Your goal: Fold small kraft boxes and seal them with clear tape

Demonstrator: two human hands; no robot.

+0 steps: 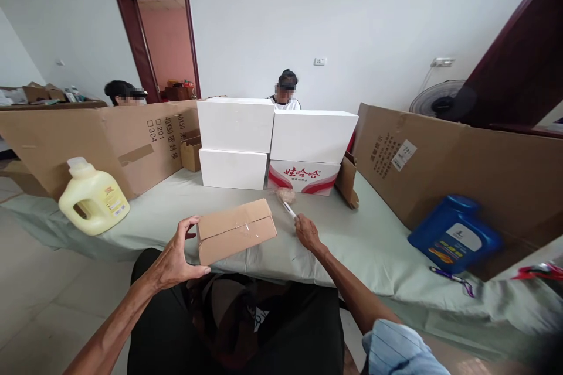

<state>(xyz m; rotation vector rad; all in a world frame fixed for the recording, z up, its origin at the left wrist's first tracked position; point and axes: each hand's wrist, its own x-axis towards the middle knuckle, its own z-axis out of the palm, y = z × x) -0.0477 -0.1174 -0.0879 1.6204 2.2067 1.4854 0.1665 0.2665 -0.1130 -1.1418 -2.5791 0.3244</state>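
Note:
A small taped cardboard box (pixel 235 229) lies on the pale green cloth-covered table (pixel 373 240) in front of me. My left hand (pixel 176 258) grips the box's left end, thumb below and fingers curled over the top. My right hand (pixel 307 232) reaches past the box's right end, its fingertips closed on the end of a white pen-like tool (pixel 289 209) that lies pointing away from me. A small crumpled pinkish wad (pixel 285 194) sits just beyond the tool.
Stacked white boxes (pixel 277 140), one with red lettering, stand at the back. Large cardboard sheets (pixel 461 170) wall both sides. A yellow jug (pixel 94 197) sits left, a blue jug (pixel 455 233) right, scissors (pixel 453 278) near it. Two people sit behind. A fan (pixel 440 98) stands far right.

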